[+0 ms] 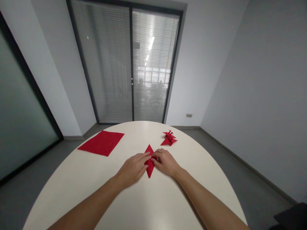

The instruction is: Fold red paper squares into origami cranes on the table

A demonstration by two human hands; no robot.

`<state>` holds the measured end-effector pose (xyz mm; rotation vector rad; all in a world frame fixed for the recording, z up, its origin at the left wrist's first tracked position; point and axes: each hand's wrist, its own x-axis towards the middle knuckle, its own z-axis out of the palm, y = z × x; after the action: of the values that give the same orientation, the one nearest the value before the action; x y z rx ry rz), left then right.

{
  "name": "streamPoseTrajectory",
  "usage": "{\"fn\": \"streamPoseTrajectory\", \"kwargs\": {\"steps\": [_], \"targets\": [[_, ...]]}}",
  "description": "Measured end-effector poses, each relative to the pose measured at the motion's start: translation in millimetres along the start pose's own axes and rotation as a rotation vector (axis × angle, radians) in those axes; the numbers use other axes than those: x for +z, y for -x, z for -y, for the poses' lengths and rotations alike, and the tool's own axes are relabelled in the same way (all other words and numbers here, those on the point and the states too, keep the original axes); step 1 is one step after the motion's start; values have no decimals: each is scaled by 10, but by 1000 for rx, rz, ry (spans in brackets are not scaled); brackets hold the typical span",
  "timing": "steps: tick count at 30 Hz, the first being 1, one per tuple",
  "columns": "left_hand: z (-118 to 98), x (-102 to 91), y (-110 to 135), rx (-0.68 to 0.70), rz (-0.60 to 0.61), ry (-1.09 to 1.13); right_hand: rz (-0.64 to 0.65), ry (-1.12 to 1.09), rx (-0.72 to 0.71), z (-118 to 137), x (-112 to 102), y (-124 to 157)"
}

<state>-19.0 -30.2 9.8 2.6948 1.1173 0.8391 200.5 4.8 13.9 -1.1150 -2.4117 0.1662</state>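
Observation:
A piece of red origami paper [149,172], folded into a narrow diamond, lies on the table with its points toward and away from me. My left hand [133,168] comes in from the left, its fingers over the paper's middle and its thumb at the lower left edge. From the other side my right hand [167,161] bends its fingers against the right edge, thumb and fingertips close together on the paper. Both hands' fingertips nearly meet and cover the middle folds.
On the round white table [134,204], a flat red paper sheet [103,143] lies at the far left. Folded red paper cranes [169,138] sit in a cluster at the far right. Beyond the table stands a glass partition [115,70] with blinds. Something black [292,217] shows at lower right.

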Motion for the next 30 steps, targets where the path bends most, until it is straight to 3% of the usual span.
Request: {"fn": "streamPoseTrajectory", "kwargs": {"steps": [5,13,30], "targets": [[79,96,33,-103,-22,24,22,-35,-12,62,-18,9],[55,119,27,-209,-74,34,14,-48,116,163,-57,23],[0,57,6,-240,-94,87,98,-56,127,130,-196,111]]}}
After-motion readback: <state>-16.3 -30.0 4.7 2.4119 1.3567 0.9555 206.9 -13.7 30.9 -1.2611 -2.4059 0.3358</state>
